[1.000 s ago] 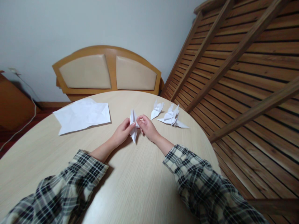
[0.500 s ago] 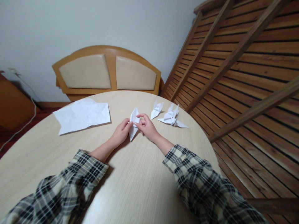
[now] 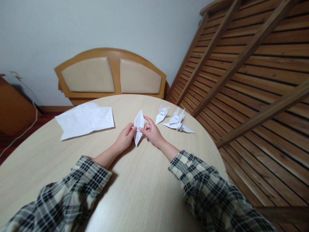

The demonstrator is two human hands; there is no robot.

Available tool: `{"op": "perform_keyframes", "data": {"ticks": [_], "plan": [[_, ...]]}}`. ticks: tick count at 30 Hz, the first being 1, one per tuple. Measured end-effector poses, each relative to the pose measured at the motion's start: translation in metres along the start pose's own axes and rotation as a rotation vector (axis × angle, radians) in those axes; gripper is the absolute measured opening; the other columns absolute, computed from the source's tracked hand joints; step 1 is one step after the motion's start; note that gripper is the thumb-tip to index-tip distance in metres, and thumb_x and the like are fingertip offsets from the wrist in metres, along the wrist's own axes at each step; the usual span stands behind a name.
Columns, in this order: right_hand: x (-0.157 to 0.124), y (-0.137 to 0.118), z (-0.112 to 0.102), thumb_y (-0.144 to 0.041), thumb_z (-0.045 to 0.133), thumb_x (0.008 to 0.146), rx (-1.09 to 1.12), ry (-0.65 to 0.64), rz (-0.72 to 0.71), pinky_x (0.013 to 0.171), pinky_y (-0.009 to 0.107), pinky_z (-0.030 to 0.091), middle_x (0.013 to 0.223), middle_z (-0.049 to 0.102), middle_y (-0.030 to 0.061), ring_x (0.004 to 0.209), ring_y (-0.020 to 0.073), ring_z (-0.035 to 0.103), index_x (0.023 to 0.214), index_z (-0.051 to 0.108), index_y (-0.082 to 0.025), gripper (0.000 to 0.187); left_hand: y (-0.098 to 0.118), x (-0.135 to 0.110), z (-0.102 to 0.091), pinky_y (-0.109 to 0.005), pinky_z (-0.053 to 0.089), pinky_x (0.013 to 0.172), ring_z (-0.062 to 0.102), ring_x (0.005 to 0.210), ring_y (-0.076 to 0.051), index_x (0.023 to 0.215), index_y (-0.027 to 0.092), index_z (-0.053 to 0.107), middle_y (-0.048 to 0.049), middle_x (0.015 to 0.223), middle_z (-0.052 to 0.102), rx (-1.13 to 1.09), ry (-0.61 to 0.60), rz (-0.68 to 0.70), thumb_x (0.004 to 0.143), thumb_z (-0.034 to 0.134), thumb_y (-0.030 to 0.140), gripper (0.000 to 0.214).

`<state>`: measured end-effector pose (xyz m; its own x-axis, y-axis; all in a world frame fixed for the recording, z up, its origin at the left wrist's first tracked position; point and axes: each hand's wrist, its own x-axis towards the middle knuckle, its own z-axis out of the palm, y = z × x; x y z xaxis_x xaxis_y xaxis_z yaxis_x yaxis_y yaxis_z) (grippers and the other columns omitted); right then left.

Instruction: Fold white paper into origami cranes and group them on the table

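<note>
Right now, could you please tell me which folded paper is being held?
The diamond-shaped paper, pinched by the left grip and right grip; the small paper and spiky paper bundle sit untouched on the table.

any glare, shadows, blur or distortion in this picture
Head view: pale glare on the near tabletop, a dark shadow beside the left sleeve, fine creases on the held paper slightly soft, the right sleeve seemingly stretched towards the lower corner.

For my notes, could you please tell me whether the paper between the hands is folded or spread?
Folded: the held paper is a narrow, pointed diamond with creases, pinched by the left hand and right hand.
</note>
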<state>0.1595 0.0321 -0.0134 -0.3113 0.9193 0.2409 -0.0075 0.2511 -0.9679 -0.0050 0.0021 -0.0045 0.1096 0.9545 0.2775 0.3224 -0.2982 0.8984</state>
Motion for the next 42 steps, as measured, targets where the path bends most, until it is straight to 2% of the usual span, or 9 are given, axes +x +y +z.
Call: {"op": "perform_keyframes", "data": {"ticks": [13,16,18,21,25,32,38,42], "plan": [[-0.0009,-0.0027,0.0006,-0.028,0.068,0.085,0.004,-0.009,0.002,0.04,0.018,0.033,0.061,0.046,-0.0121,0.043,0.0076,0.043,0.155,0.03,-0.023,0.08,-0.0021,0.0012,0.0003,-0.033,0.045,0.07,0.057,0.073,-0.021,0.098,0.017,0.06,-0.0023,0.077,0.063,0.028,0.005,0.019,0.093,0.045,0.044,0.031],[-0.0011,-0.0033,0.001,-0.026,0.068,0.085,0.004,-0.021,0.002,0.039,0.019,0.032,0.06,0.045,-0.0122,0.043,0.0074,0.041,0.152,0.036,-0.021,0.074,-0.0038,0.0019,0.0004,-0.034,0.047,0.073,0.059,0.077,-0.022,0.1,0.015,0.063,-0.0053,0.082,0.067,0.017,-0.002,0.029,0.093,0.046,0.044,0.034],[-0.0012,-0.0036,0.0012,-0.025,0.067,0.086,0.005,-0.027,0.008,0.039,0.019,0.032,0.06,0.044,-0.0122,0.043,0.0074,0.041,0.15,0.039,-0.02,0.07,-0.0035,0.0018,0.0004,-0.036,0.048,0.076,0.061,0.081,-0.023,0.104,0.014,0.064,-0.0077,0.088,0.07,0.009,0.0,0.036,0.093,0.047,0.043,0.036],[-0.0013,-0.0038,0.0013,-0.027,0.068,0.085,0.008,-0.018,0.025,0.039,0.019,0.032,0.06,0.044,-0.0124,0.044,0.0079,0.042,0.152,0.034,-0.021,0.075,-0.0013,0.0008,0.0003,-0.037,0.049,0.081,0.064,0.086,-0.024,0.116,0.013,0.062,-0.0104,0.097,0.072,-0.016,0.013,0.024,0.092,0.049,0.041,0.04],[-0.0008,-0.0034,0.001,-0.028,0.069,0.085,0.004,-0.019,0.038,0.038,0.019,0.032,0.061,0.045,-0.0122,0.044,0.0083,0.042,0.154,0.032,-0.022,0.078,0.0004,-0.0002,0.0004,-0.036,0.05,0.079,0.066,0.084,-0.024,0.125,0.012,0.059,-0.0105,0.096,0.073,-0.046,0.011,-0.012,0.091,0.051,0.039,0.044],[-0.0006,-0.0018,0.0012,-0.028,0.068,0.085,-0.005,-0.026,0.03,0.039,0.018,0.033,0.061,0.045,-0.0117,0.044,0.0076,0.043,0.155,0.032,-0.023,0.078,-0.0018,0.0012,0.0007,-0.038,0.049,0.086,0.065,0.09,-0.025,0.12,0.012,0.063,-0.0114,0.102,0.073,-0.043,0.035,-0.004,0.091,0.052,0.035,0.039],[-0.0013,-0.0036,0.0003,-0.03,0.069,0.085,0.002,-0.033,0.027,0.04,0.019,0.031,0.061,0.044,-0.0117,0.045,0.0077,0.042,0.155,0.033,-0.023,0.079,0.0002,0.0008,-0.0001,-0.037,0.049,0.083,0.064,0.089,-0.024,0.117,0.011,0.062,-0.0112,0.101,0.072,-0.015,0.008,0.004,0.091,0.05,0.042,0.042],[-0.0006,-0.0051,-0.001,-0.03,0.074,0.079,0.056,-0.037,0.023,0.043,0.019,0.03,0.063,0.046,-0.0103,0.049,0.008,0.041,0.147,0.042,-0.022,0.076,0.0001,0.0008,-0.0002,-0.035,0.048,0.082,0.063,0.09,-0.024,0.115,0.012,0.062,-0.0099,0.101,0.071,-0.014,0.01,0.013,0.09,0.049,0.042,0.04]]}}
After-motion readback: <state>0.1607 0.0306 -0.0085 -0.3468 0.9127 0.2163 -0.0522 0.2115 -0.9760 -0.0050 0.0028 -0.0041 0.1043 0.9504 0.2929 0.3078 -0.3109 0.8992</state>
